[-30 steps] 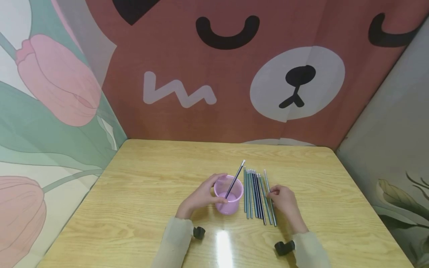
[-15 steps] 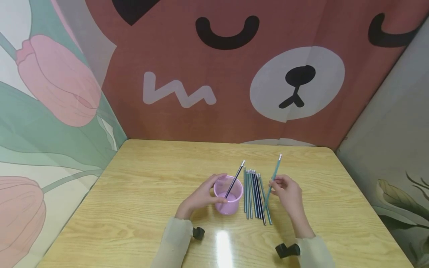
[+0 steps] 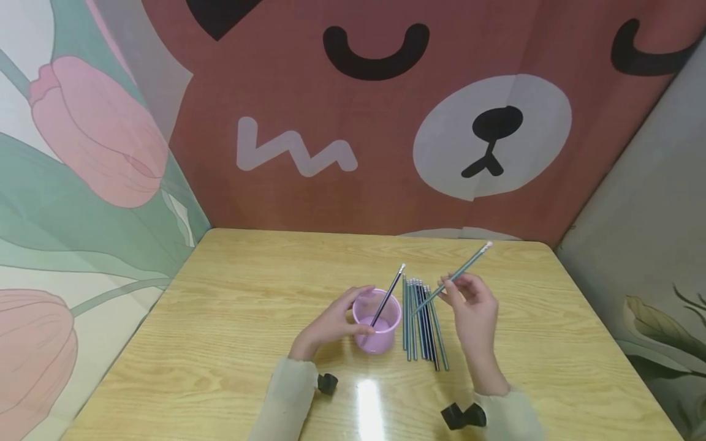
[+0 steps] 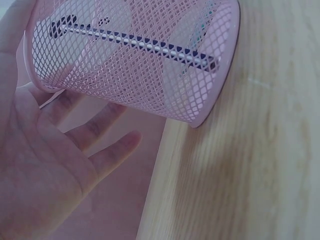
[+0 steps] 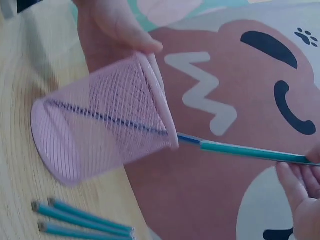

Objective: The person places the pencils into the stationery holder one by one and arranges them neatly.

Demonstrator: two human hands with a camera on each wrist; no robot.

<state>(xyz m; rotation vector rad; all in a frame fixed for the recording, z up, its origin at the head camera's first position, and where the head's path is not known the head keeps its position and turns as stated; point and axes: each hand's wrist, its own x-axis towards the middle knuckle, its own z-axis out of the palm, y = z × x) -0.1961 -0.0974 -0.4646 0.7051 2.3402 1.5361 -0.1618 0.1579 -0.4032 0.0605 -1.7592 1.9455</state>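
Observation:
My left hand [image 3: 330,321] holds the pink mesh pencil cup [image 3: 376,344], thumb and fingers around its upper side. The cup stands upright on the table with one dark pencil [image 3: 390,291] leaning inside, its white eraser end above the rim. In the left wrist view the dark pencil [image 4: 145,46] shows through the mesh. My right hand [image 3: 477,315] pinches a teal pencil [image 3: 469,263], tilted, its eraser end up to the right and its lower end over the row of pencils. Teal and dark pencils [image 3: 423,327] lie side by side between the cup and my right hand.
The wooden table [image 3: 265,275] reaches back to a wall cloth with a bear print [image 3: 386,184]. Black wrist cameras [image 3: 463,416] sit at both cuffs. A light reflection [image 3: 369,410] shines near the front.
My right hand has picked up the rightmost teal pencil from the table, raised it and tilted its lower end toward the cup. My left hand and the cup have stayed in place.

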